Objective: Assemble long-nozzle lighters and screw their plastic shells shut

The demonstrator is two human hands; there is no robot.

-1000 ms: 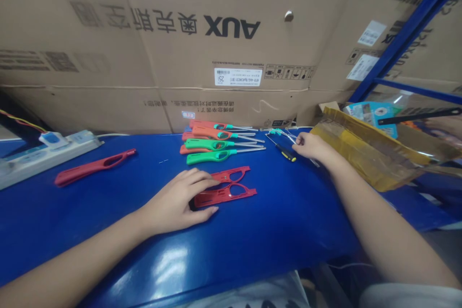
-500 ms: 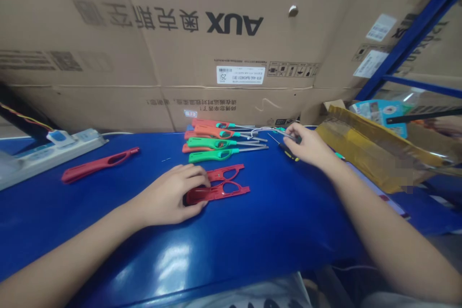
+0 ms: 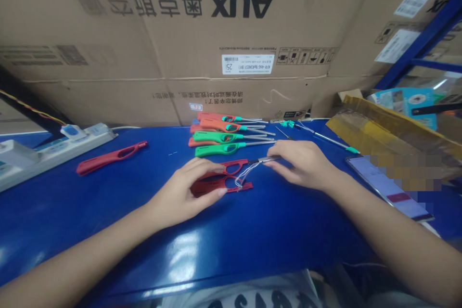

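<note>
Two halves of a red lighter shell, a far half [image 3: 238, 167] and a near half [image 3: 209, 186], lie side by side on the blue table. My left hand [image 3: 191, 187] rests over their left ends, thumb and fingers apart, partly hiding them. My right hand [image 3: 298, 161] pinches a thin metal lighter tube [image 3: 266, 159] above the right ends of the halves. From the tube, thin white wires [image 3: 247, 172] loop down to the near half. Just beyond are several assembled lighters in a stack, including a green lighter [image 3: 216, 149] and an orange lighter [image 3: 218, 125].
On the left lie another red shell [image 3: 111, 158] and a white power strip [image 3: 65, 151]. A second tube [image 3: 334, 141] with turquoise ends, a phone [image 3: 390, 185] and a yellow-taped carton [image 3: 390, 127] are at the right. A large cardboard box [image 3: 173, 57] walls the back.
My right hand has come left and nearer from the back of the table, bringing the metal tube and wires to the shell halves. My left hand's fingers have spread apart.
</note>
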